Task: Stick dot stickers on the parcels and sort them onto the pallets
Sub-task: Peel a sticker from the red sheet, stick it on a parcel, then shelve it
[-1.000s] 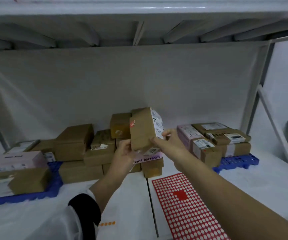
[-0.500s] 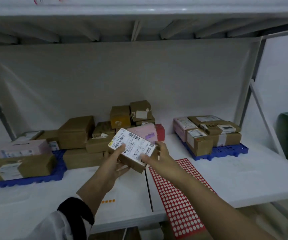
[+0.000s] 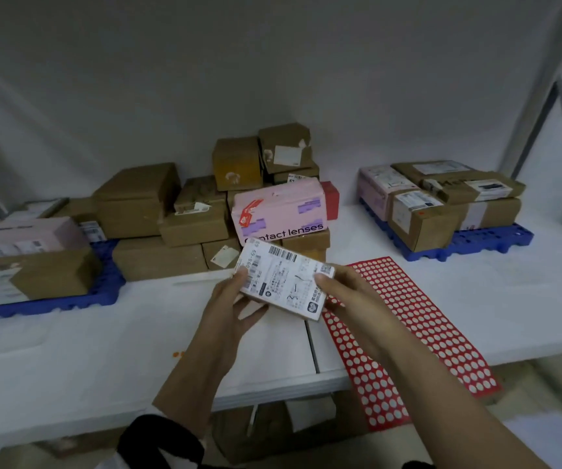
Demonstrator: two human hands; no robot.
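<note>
Both hands hold a small cardboard parcel above the white table, its white shipping label facing up. My left hand grips its left end, thumb on the label. My right hand grips its right end. A red sheet of dot stickers lies on the table just right of the parcel and hangs over the front edge. A blue pallet with several parcels stands at the back right. Another blue pallet with parcels stands at the left.
A pile of unsorted brown boxes fills the back middle, with a pink contact-lens box on top at the front. The white table has a seam down its middle. A few small orange dots lie on it. More boxes sit under the table.
The parcel was lifted off the pile, turned label-up and brought down toward me. My view has tilted down and moved closer to the table.
</note>
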